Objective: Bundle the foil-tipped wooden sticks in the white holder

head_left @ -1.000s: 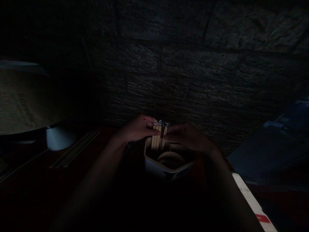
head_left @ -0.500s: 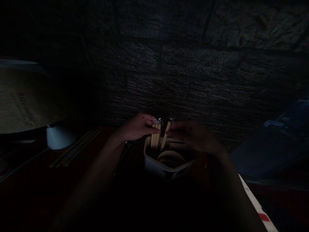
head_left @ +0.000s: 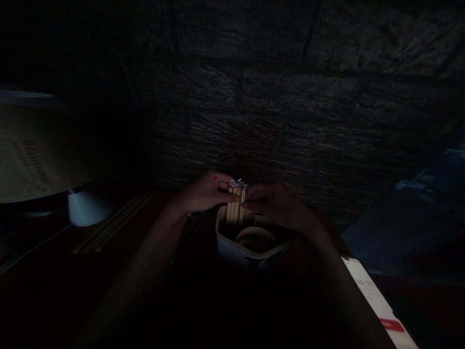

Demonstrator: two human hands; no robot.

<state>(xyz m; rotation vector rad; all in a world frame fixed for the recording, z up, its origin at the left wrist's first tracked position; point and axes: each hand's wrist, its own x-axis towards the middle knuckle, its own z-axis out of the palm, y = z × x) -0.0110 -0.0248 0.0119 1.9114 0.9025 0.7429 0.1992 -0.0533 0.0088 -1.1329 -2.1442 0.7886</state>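
Pinching wrapped chopsticks (head_left: 235,208) between thumbs and fingers, the left hand (head_left: 208,192) and right hand (head_left: 278,203) hold them upright inside an open container (head_left: 238,248). Blurred lettering marks a tan bag (head_left: 32,152); a lit phone (head_left: 374,295) lies on the dark red table (head_left: 141,220) beside a stone wall (head_left: 276,92).

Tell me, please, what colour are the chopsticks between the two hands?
Pale yellowish wood, seen best in the head view.

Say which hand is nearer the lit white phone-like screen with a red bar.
Right. In view, the right hand is up-left of the screen; the left hand is farther left.
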